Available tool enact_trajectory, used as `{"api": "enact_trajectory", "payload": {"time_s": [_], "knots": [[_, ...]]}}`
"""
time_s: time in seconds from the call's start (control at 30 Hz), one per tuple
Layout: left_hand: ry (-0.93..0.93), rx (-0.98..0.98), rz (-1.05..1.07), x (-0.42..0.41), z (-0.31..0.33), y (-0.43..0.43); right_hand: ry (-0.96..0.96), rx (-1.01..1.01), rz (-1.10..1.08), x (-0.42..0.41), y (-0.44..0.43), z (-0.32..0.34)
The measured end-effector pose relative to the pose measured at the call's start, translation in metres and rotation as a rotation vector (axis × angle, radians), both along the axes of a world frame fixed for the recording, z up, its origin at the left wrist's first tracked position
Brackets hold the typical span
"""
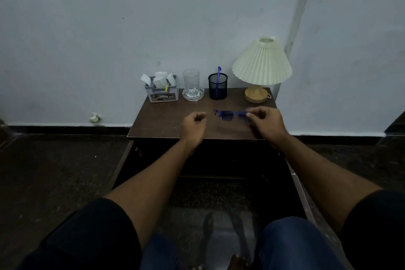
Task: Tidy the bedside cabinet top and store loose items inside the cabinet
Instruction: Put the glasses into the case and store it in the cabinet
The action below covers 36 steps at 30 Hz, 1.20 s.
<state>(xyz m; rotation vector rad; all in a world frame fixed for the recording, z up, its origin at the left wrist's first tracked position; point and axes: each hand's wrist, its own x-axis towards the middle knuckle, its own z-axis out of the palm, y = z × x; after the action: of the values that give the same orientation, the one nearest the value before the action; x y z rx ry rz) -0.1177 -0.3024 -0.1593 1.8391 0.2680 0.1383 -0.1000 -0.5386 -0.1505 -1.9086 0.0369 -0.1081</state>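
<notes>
Bedroom: bedside cabinet, lamp.

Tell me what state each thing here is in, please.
blue glasses, held by one end
right hand, pinching the glasses
left hand, curled, holding nothing
cabinet, doors open
lamp, unlit
tumbler, upright, empty
pen cup, upright, one pen inside

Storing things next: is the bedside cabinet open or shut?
Open. Both doors of the cabinet are swung outward, and a shelf shows in its dark interior.
</notes>
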Motion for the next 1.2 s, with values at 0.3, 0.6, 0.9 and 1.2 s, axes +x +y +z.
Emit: {"api": "enact_trajectory", "payload": {"time_s": [0.3, 0.6, 0.9, 1.2], "knots": [[0.012, -0.375, -0.085, -0.033, 0.011, 0.048, 0.022, 0.192, 0.143, -0.027, 0.057, 0.008], [-0.062, -0.359, -0.104, -0.037, 0.014, 0.06, 0.089, 0.259, 0.165, -0.038, 0.068, 0.01], [-0.407, 0.548, -0.28, -0.043, 0.022, 0.068, 0.115, 0.248, 0.155, -0.043, 0.065, 0.006], [-0.377, 0.646, -0.308, -0.043, 0.025, 0.061, 0.234, 0.449, 0.108, -0.048, 0.068, 0.021]]}}
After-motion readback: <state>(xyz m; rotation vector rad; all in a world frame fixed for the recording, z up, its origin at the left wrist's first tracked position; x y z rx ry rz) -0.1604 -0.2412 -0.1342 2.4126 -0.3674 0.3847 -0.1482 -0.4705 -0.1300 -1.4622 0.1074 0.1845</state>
